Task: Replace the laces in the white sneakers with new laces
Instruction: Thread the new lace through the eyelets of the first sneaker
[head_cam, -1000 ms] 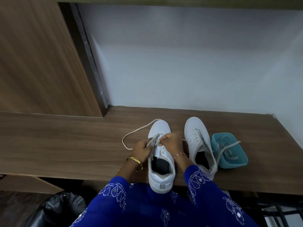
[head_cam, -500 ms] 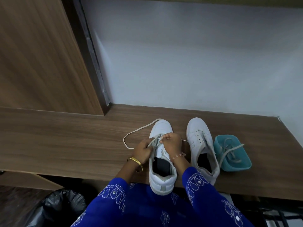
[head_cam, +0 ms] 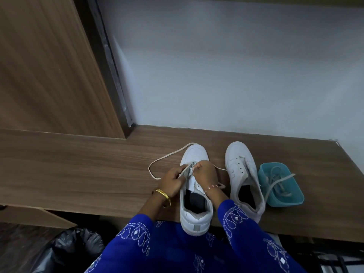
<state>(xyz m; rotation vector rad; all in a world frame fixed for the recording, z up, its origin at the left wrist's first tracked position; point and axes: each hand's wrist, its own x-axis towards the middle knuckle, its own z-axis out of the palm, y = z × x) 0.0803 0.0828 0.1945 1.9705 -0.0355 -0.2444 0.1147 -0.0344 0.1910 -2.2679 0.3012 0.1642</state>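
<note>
Sneakers sit side by side on the wooden desk [head_cam: 78,170]: the left sneaker [head_cam: 195,194] overhangs the near edge, where the left hand [head_cam: 174,182] and right hand [head_cam: 203,174] both pinch its lace [head_cam: 167,156] at the eyelets. Beside it rests the unlaced right sneaker [head_cam: 242,174], then a teal tray [head_cam: 295,200] holding laces.
</note>
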